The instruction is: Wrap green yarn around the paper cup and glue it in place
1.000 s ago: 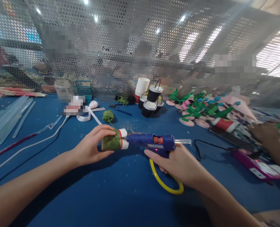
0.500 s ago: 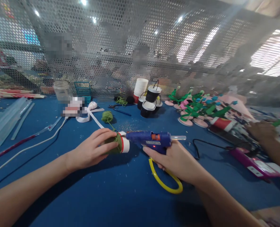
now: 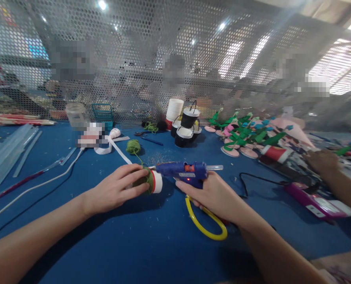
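Note:
My left hand (image 3: 120, 187) is wrapped round a paper cup (image 3: 157, 182) lying on its side. Dark green yarn (image 3: 145, 183) covers much of the cup, while its white end and a red band stay bare. From the cup a strand runs back to a small green yarn ball (image 3: 133, 146). My right hand (image 3: 215, 197) grips a blue glue gun (image 3: 181, 171), its small red light lit and a clear glue stick (image 3: 216, 167) poking out behind. The gun's nozzle is at the cup's upper edge; contact is unclear. A yellow loop handle (image 3: 207, 230) hangs beneath the same hand.
Clear glue sticks (image 3: 12, 154) and a white cable (image 3: 42, 183) lie left. Behind stand black-and-white little buckets (image 3: 184, 136) and stacked paper cups (image 3: 174, 112). Green paper plants (image 3: 240, 136), a purple power strip (image 3: 311, 201) and another person's hand (image 3: 323, 163) are right. A perforated screen (image 3: 134, 79) closes the back.
The glue gun has shifted slightly left and turned a little over the cup's edge. My left hand keeps its hold on the cup. The whole view has drifted slightly.

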A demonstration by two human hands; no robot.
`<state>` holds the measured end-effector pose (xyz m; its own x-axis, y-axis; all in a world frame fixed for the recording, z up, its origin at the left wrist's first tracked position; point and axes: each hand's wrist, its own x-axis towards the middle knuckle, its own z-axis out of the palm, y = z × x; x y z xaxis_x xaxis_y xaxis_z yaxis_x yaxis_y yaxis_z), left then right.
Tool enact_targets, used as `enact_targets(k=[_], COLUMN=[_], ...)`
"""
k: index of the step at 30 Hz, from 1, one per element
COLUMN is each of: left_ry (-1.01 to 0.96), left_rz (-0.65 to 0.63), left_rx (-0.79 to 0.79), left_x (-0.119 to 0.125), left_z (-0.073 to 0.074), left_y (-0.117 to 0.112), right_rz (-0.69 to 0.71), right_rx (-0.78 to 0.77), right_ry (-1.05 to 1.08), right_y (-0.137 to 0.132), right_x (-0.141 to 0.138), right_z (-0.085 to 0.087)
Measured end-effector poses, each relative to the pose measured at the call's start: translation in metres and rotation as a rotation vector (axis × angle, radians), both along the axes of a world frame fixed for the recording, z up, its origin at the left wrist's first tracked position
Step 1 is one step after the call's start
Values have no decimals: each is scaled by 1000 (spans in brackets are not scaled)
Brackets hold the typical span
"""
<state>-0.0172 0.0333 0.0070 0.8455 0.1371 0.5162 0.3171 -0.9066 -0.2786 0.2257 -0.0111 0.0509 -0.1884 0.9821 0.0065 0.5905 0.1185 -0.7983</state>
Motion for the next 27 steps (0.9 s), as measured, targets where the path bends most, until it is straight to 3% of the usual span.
enact_targets(k=[5,9,13,21,25,27], left_ry=[-156,-277,-330,-341,-295,-261], left_rz=[65,114,155,166,116,103], left_rx=[-201,-396,-477,-407,-340,-299], left_x=[2,3,3,5,6,6], left_z=[-8,-11,-10,-12,-14,-14], left_y=[4,5,4,1,-2,-3], right_rz=[-13,-93,-240,-331,-324,-247], right_rx=[-86,1,16,7,185,270], right_ry=[124,269,90,-239,-359,-367], right_y=[9,28,55,93,83,71], right_x=[5,12,18,32,26,13], right_z=[-2,-5,-11,-41,-27,-13])
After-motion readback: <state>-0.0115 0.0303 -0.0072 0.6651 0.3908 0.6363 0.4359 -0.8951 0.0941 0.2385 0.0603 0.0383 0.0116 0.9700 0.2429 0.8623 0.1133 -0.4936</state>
